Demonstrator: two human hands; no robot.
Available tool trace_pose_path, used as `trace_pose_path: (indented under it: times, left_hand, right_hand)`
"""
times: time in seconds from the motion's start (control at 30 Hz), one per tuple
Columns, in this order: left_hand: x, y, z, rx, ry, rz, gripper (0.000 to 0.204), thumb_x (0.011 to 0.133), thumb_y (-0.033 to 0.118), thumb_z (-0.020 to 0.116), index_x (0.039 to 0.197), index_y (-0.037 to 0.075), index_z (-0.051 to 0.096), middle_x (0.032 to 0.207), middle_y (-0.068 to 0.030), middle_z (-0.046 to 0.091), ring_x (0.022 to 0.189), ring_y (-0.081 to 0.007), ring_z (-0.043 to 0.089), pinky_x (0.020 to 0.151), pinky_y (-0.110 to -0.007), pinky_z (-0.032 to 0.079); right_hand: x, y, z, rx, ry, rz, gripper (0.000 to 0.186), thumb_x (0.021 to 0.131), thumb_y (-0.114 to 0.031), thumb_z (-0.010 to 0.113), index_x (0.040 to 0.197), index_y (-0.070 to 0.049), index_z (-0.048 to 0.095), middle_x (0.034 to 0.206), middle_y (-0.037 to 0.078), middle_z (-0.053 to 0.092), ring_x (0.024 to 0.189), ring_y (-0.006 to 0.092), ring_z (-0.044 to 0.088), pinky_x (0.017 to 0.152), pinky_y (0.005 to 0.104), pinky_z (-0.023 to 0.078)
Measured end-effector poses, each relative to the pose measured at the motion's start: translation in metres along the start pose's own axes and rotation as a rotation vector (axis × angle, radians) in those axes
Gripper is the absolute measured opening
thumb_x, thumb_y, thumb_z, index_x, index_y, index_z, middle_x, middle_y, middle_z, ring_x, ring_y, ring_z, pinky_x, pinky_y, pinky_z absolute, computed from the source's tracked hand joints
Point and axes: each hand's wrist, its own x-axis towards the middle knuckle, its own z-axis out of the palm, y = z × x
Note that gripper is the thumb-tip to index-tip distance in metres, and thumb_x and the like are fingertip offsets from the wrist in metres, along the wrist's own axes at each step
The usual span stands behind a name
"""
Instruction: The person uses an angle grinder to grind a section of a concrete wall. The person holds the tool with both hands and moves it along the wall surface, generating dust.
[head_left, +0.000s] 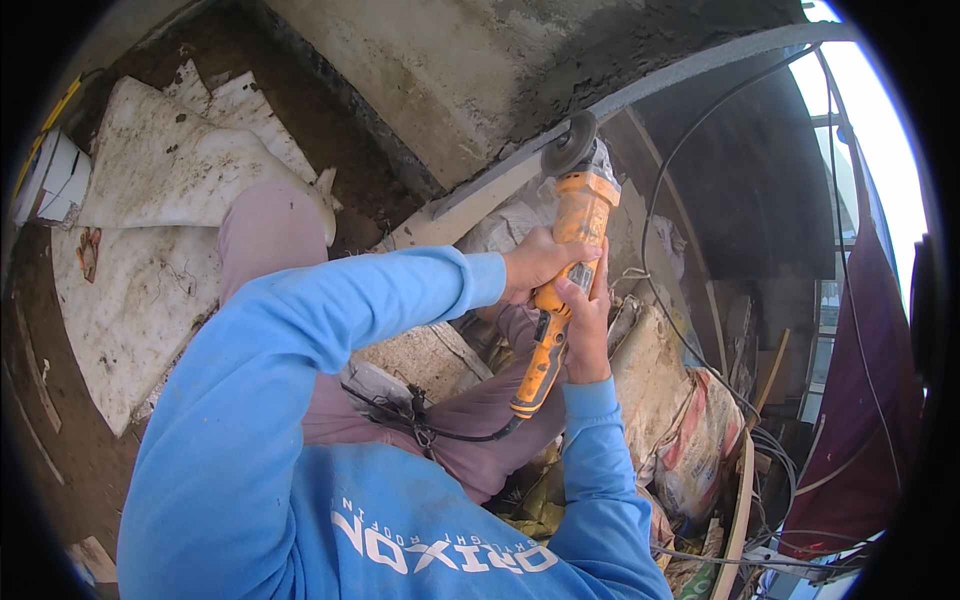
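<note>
Both hands clenched round yellow angle grinder [562,290]: left hand [538,263], right hand [587,325].

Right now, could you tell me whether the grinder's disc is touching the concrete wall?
Cannot tell. In the head view the grinder disc overlaps the edge of the concrete wall and the grey strip, but neither contact nor gap shows plainly.
</note>
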Motion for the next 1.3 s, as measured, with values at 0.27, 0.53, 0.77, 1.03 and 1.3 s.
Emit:
trace_pose_path:
  times: [0.27, 0.53, 0.77, 1.03, 1.3]
  left_hand:
    - [-0.003, -0.018, -0.005, -0.032, 0.018, -0.009, 0.059, 0.095, 0.036, 0.075, 0.136, 0.000, 0.055, 0.113, -0.0140, 0.068, 0.099, -0.0207, 0.072, 0.080, -0.038, 0.064]
    - [-0.019, -0.032, -0.011, 0.005, 0.096, -0.087, 0.059, 0.096, 0.039, 0.073, 0.137, 0.001, 0.055, 0.112, -0.0136, 0.068, 0.098, -0.0206, 0.072, 0.077, -0.038, 0.063]
    - [-0.016, -0.035, -0.014, 0.008, 0.083, -0.097, 0.059, 0.096, 0.039, 0.074, 0.138, 0.002, 0.055, 0.112, -0.0130, 0.069, 0.097, -0.0210, 0.072, 0.078, -0.038, 0.063]
    - [-0.010, -0.027, -0.012, 0.018, 0.032, -0.044, 0.059, 0.096, 0.038, 0.073, 0.138, 0.000, 0.055, 0.118, -0.0150, 0.069, 0.104, -0.0234, 0.073, 0.083, -0.039, 0.064]
    - [-0.005, -0.012, -0.006, 0.020, 0.012, -0.004, 0.061, 0.094, 0.036, 0.075, 0.137, -0.001, 0.055, 0.116, -0.0149, 0.068, 0.102, -0.0225, 0.073, 0.084, -0.038, 0.064]
  right_hand:
    - [-0.013, 0.000, 0.005, 0.041, -0.012, 0.075, 0.101, 0.087, -0.006, 0.068, 0.171, -0.008, 0.011, 0.146, 0.017, 0.053, 0.123, 0.0239, 0.063, 0.101, 0.0365, 0.055]
    - [-0.019, 0.025, -0.003, -0.062, -0.036, 0.072, 0.100, 0.089, -0.016, 0.067, 0.171, -0.010, 0.009, 0.138, 0.018, 0.057, 0.107, 0.0239, 0.070, 0.087, 0.0345, 0.061]
    - [-0.020, 0.025, -0.004, -0.081, -0.027, 0.093, 0.101, 0.089, -0.016, 0.068, 0.171, -0.010, 0.010, 0.140, 0.018, 0.056, 0.112, 0.0244, 0.068, 0.090, 0.0354, 0.061]
    - [-0.014, 0.018, -0.001, -0.004, -0.018, 0.032, 0.103, 0.086, -0.010, 0.071, 0.170, -0.006, 0.012, 0.146, 0.017, 0.052, 0.124, 0.0243, 0.062, 0.100, 0.0366, 0.056]
    - [-0.009, 0.005, 0.005, 0.020, -0.006, 0.001, 0.102, 0.086, -0.009, 0.069, 0.171, -0.007, 0.011, 0.146, 0.018, 0.052, 0.122, 0.0246, 0.063, 0.102, 0.0364, 0.054]
